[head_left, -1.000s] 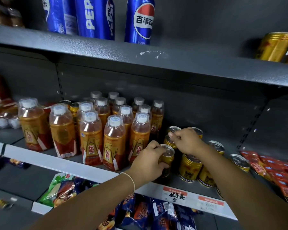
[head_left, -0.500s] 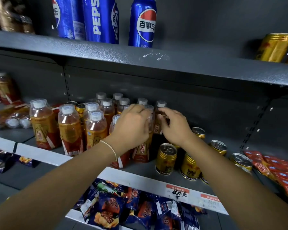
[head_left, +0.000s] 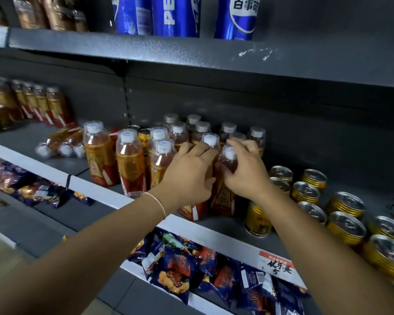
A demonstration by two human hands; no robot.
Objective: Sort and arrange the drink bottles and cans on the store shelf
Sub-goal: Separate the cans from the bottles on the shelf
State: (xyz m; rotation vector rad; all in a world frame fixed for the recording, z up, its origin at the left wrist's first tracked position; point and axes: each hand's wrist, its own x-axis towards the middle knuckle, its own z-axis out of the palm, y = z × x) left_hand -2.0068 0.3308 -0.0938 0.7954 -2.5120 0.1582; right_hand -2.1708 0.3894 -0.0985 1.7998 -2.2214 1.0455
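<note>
Amber is the colour to watch: the amber bottles stand clustered on the middle shelf, white caps up, and you have both hands in the front right corner of that cluster. Your right hand curls round the end bottle just under its cap, thumb on the near side and fingers behind. That high grip looks chosen to steer it upright without tipping it. Your left hand wraps over the neighbour bottle, fingers a little splayed across its shoulder and thumb tucked in front, so the touching pair can be squared up as one. My read: you're closing that front row flush with the shelf lip. Just beside them on the right sit the gold cans, grouped by kind, with the nearest one close to the end bottle, so mind your wrist there. Off to the left, toppled bottles lie on their sides, likely a job waiting. Blue cans line the shelf above, and snack packets and a price tag sit below.
</note>
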